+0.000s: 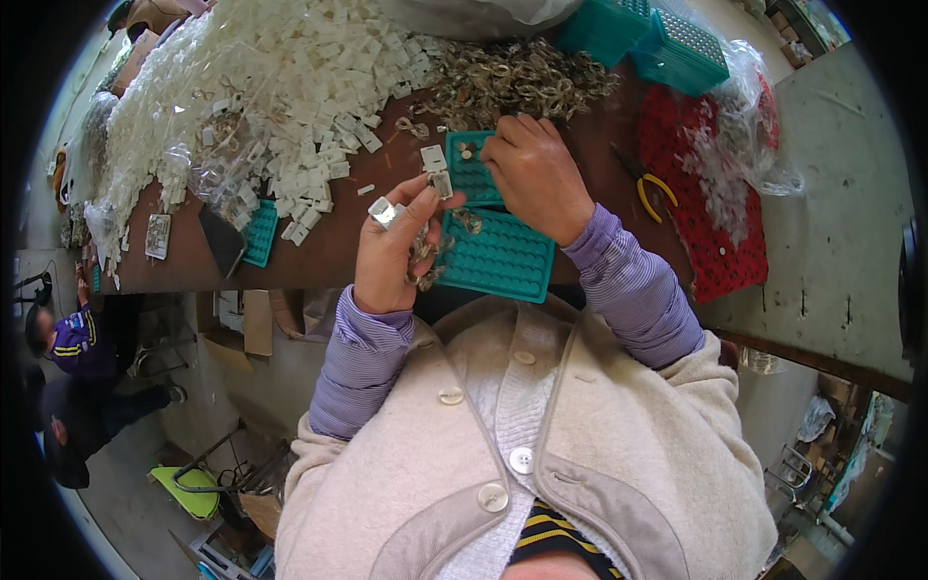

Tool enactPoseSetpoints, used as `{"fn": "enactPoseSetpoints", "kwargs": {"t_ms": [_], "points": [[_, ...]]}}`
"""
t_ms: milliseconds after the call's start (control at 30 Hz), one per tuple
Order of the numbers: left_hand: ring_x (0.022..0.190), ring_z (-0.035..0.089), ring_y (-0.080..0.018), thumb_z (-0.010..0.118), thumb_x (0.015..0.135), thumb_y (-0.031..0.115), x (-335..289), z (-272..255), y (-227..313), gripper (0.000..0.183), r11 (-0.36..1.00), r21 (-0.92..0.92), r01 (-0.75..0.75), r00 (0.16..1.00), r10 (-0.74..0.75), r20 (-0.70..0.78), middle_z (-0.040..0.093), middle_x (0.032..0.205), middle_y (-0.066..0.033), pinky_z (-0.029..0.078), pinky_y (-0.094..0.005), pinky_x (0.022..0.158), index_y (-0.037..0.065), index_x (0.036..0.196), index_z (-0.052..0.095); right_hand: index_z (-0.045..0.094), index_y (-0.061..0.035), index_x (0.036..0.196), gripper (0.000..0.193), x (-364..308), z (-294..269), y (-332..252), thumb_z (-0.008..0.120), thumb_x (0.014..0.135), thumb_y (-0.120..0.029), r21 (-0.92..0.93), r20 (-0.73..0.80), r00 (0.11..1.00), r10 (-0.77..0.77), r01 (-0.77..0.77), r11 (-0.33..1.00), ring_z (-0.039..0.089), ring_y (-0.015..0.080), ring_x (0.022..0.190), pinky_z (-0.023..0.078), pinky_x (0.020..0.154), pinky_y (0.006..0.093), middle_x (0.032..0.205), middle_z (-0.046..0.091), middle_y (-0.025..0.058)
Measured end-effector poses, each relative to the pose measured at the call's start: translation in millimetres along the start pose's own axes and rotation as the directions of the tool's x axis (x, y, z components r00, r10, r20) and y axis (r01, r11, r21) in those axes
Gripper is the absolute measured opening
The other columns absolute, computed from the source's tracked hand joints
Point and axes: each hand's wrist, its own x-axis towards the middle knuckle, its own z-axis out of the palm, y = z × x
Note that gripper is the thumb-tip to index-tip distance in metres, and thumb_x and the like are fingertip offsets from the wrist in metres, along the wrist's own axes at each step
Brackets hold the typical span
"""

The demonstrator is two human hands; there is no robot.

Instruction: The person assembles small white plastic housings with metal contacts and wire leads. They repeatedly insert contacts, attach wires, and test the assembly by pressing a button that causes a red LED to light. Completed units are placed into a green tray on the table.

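Observation:
My left hand (pixel 389 253) is closed around several small parts. A small white plastic case (pixel 439 184) stands out between its thumb and fingers, a shiny whitish piece (pixel 384 212) sits near the knuckles, and loops of metal parts (pixel 422 256) hang at the palm. My right hand (pixel 536 174) is curled over the far teal tray (pixel 469 181), its fingertips pinched by small round pieces (pixel 467 150) there. Whatever those fingers hold is hidden. A second teal tray (pixel 498 253) with rows of cups lies nearer me. Another white case (pixel 432 157) rests beside the far tray.
White plastic cases (pixel 290 106) are heaped at the left, metal parts (pixel 522 77) at the back. Stacked teal trays (pixel 681 53) stand at the back right. Yellow-handled pliers (pixel 652 193) lie before a red cloth (pixel 730 242). People (pixel 77 338) are at far left.

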Motion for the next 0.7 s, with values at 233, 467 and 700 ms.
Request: {"fn": "enactPoseSetpoints", "kwargs": {"t_ms": [233,467,700], "points": [[0.077,0.055,-0.0012,0.068,0.109,0.022,2.0,9.8,-6.4,0.036,0.999,0.043,-0.017,1.0,0.016,0.026,0.077,0.121,-0.0087,0.037,-0.0154,0.045,0.006,0.141,0.061,0.072,-0.0037,0.09,0.006,-15.8,-12.5,-8.4,0.071,0.085,-0.003,0.084,-0.144,0.989,0.042,-0.03,0.996,0.063,0.0308,0.096,0.05,0.087,0.043,0.096,0.061,0.0105],[0.076,0.054,-0.0012,0.067,0.109,0.022,4.0,2.4,-4.3,0.037,0.999,-0.021,0.024,1.0,-0.024,0.003,0.077,0.121,-0.0093,0.037,-0.0155,0.045,0.004,0.141,0.061,0.074,-0.0046,0.091,0.008,-18.9,-4.4,0.5,0.073,0.086,0.0,0.186,-0.134,0.985,0.11,-0.085,0.979,0.063,0.0319,0.096,0.051,0.088,0.0447,0.097,0.062,0.0103],[0.069,0.057,-0.0007,0.073,0.106,0.018,1.7,-1.7,-8.5,0.037,0.997,-0.069,-0.018,0.999,0.021,0.044,0.079,0.116,-0.0113,0.039,-0.0168,0.044,0.0,0.137,0.063,0.071,-0.0043,0.096,0.013,-11.5,-19.7,-23.4,0.074,0.085,0.0,0.207,-0.147,0.988,0.055,-0.023,0.978,0.064,0.0332,0.093,0.05,0.085,0.0457,0.096,0.062,0.0117]]}}
